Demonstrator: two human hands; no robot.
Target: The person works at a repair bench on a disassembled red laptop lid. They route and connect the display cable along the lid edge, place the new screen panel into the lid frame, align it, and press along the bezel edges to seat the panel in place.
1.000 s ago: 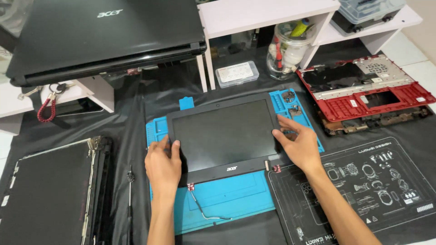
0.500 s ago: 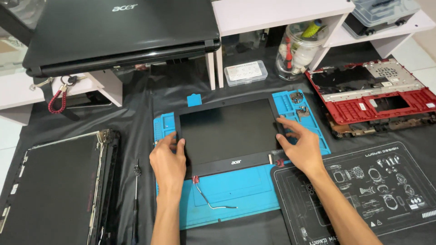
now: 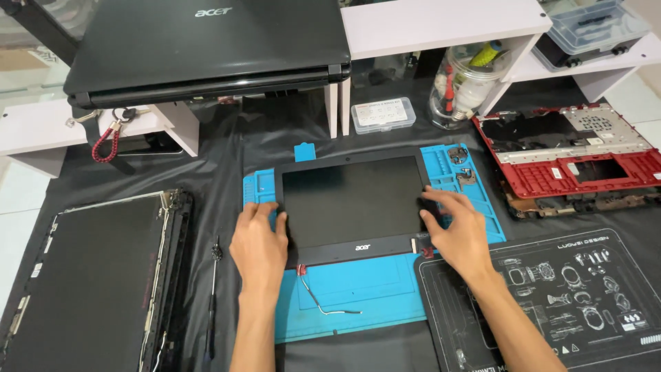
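A black cloth (image 3: 227, 158) covers the worktop across the whole frame. At the upper left a closed black laptop (image 3: 206, 48) rests on a white shelf (image 3: 41, 127), with a red key strap (image 3: 107, 145) hanging below it. At the lower left lies a dark laptop lid (image 3: 89, 275), flat and face up. At the right edge sits a red laptop frame (image 3: 571, 155), opened up, and below it a black printed mat (image 3: 551, 296) fills the lower right.

In the middle of the frame a blue mat (image 3: 358, 289) lies on the cloth, and on it rests the screen panel (image 3: 351, 207), dark and flat, its black bezel all round. The left hand (image 3: 258, 244) lies on the panel's left edge, fingers spread and pressed flat on the bezel, its grip closed on nothing. The right hand (image 3: 458, 231) lies on the panel's right edge, fingers also spread flat, pinching nothing.

A thin grey cable (image 3: 323, 303) trails from the panel's lower left corner across the blue mat. A black screwdriver (image 3: 213, 296) lies just left of the left forearm. Above the panel stand a small clear parts box (image 3: 383, 115) and a clear jar of tools (image 3: 465, 86). Two small metal hinges (image 3: 461, 165) sit in the blue mat's upper right compartments.
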